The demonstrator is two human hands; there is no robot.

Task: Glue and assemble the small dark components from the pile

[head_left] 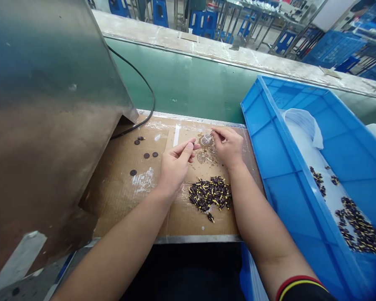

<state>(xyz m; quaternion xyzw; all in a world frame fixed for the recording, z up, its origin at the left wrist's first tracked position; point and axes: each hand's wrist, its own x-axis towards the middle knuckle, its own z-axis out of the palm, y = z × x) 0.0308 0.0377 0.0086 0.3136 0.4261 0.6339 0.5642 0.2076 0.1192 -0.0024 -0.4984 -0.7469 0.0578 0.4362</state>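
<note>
A small dark piece sits pinched in the left hand, a clear little cup rests beside the right hand, and yellow-tipped dark parts lie heaped loosely.

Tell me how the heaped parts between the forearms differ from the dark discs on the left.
The heaped parts lie crowded together, while the dark discs are spread apart. The heaped parts show yellow bits against the dark; the dark discs look plain. The heaped parts look knobbly, the dark discs flat and round. Both rest on the cardboard.
</note>
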